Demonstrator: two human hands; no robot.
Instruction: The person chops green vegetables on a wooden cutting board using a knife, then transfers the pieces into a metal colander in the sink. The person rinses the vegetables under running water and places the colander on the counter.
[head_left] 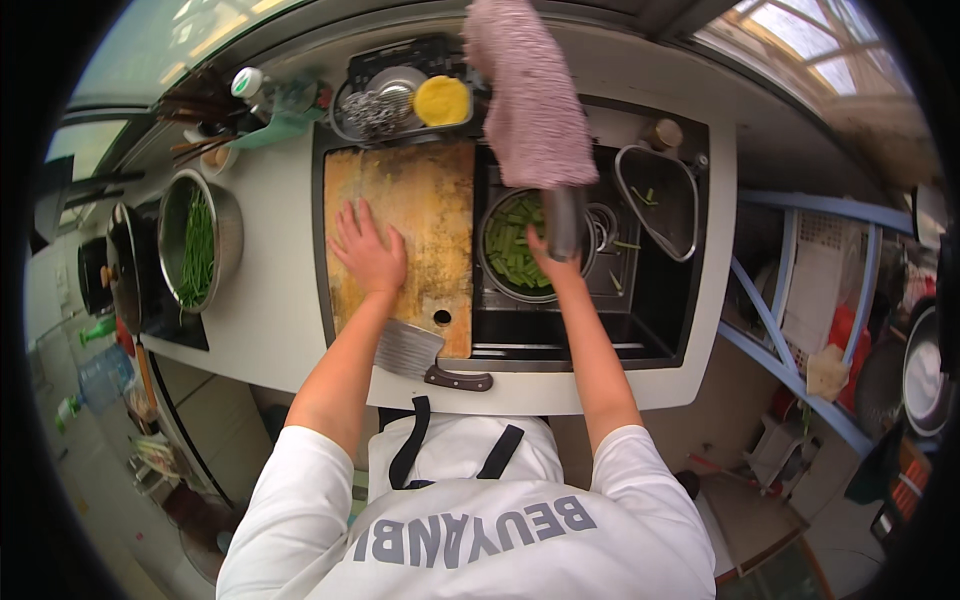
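Observation:
My left hand (370, 252) lies spread, palm down, on the wooden cutting board (430, 215), which covers the left part of the sink. My right hand (552, 262) reaches to the right edge of a round metal bowl (488, 275) standing in the sink. Cut green vegetable pieces (512, 240) fill this bowl. A metal faucet (564, 222) hides most of the right fingers; one digit shows over the greens. Near the board's front edge, a cleaver (408, 348) rests with its dark handle toward the right.
A pink towel (530, 90) hangs over the faucet. At the sink's right sits a strainer basket (660, 232) with green scraps. Long green stalks (195, 250) fill a steel bowl (231, 240) at the left. A tray behind the board holds a yellow sponge (442, 101) and steel wool (372, 113).

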